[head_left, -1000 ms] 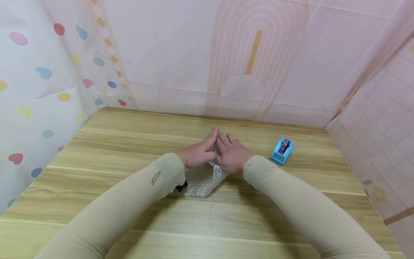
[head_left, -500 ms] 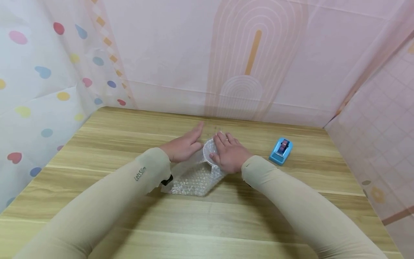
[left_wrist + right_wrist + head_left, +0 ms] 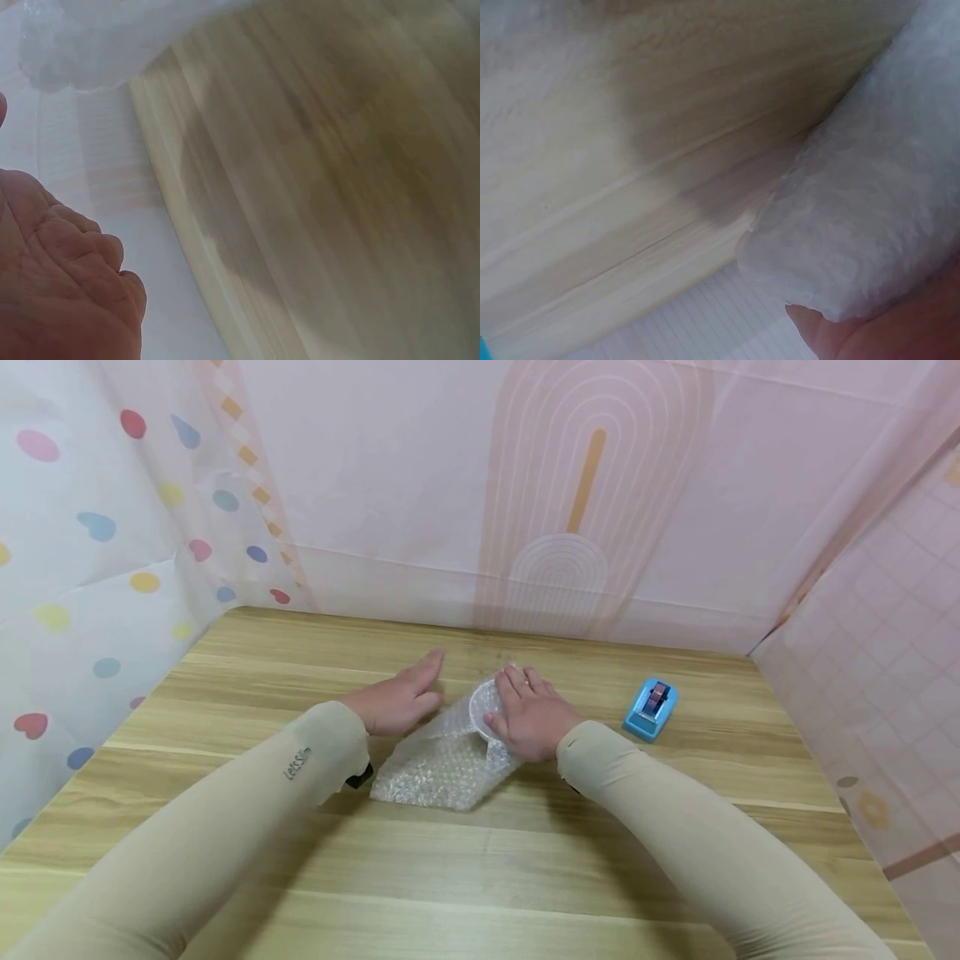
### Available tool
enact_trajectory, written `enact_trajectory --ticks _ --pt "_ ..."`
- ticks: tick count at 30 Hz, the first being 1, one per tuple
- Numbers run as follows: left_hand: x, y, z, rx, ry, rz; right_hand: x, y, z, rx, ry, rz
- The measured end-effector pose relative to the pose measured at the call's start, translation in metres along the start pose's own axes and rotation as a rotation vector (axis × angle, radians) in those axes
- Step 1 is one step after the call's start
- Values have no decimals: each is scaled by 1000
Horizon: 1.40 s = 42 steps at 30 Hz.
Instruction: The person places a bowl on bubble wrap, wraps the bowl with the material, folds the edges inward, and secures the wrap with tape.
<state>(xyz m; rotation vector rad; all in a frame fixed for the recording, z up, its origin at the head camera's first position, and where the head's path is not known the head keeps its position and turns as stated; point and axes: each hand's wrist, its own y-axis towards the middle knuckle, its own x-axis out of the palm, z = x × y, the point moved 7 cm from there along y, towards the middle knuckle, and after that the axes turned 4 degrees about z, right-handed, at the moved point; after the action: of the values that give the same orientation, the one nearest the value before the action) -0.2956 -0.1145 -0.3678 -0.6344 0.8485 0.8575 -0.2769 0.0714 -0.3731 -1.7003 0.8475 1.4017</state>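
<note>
Where the right grip [image 3: 534, 714] covers it, bubble wrap [image 3: 438, 772] is hidden.

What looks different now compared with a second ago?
The left hand has moved away to the left, parting from the right hand, so more of the bubble wrap shows. The right hand stays on the wrap; the blue object sits where it was.

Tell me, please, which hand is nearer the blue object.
The right hand, resting on the bubble wrap; the left hand is across it from the blue object.
</note>
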Motion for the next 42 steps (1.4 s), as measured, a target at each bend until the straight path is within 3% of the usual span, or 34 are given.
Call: enact_trajectory --ticks 14,27,37,42 --pt "1 -6 -11 -16 -1 -46 0 1 1 40 13 -2" --pt "2 -11 -15 -68 9 -103 0 4 2 95 43 53" --pt "5 -10 -17 -68 92 -129 -1 3 1 157 75 55" --pt "5 -9 -20 -55 185 -123 -1 3 0 195 94 62"
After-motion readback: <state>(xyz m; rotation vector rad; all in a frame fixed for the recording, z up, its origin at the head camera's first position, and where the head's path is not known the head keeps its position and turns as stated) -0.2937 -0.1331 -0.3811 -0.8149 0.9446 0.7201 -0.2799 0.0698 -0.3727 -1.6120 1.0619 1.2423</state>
